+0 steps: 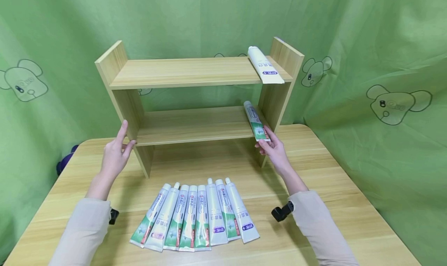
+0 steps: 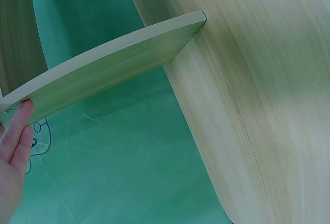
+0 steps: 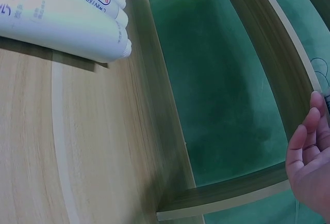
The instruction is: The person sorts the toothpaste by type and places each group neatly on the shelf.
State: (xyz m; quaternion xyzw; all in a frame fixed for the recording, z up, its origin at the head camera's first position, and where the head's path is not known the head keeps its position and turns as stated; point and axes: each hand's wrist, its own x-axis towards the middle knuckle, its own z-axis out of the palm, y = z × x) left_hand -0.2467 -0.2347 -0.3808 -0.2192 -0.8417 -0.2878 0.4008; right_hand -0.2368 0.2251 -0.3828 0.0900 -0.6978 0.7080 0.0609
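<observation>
A green-and-white toothpaste tube (image 1: 255, 118) lies on the lower board of a wooden two-tier shelf (image 1: 195, 122), at its right end, cap toward the back. My right hand (image 1: 276, 151) pinches the tube's flat bottom end between thumb and fingers at the board's front edge. In the right wrist view that tube is mostly out of frame beyond the fingers (image 3: 311, 136). My left hand (image 1: 114, 157) is at the shelf's left side panel (image 1: 118, 99), index finger pointing up and thumb spread. The left wrist view shows its fingertips against the wood.
A white toothpaste tube (image 1: 263, 64) rests on the top board's right end, its flat end overhanging the front edge. Several toothpaste tubes (image 1: 202, 215) lie fanned in a row on the table (image 1: 314, 165) before the shelf. A green curtain (image 1: 195, 21) surrounds the table.
</observation>
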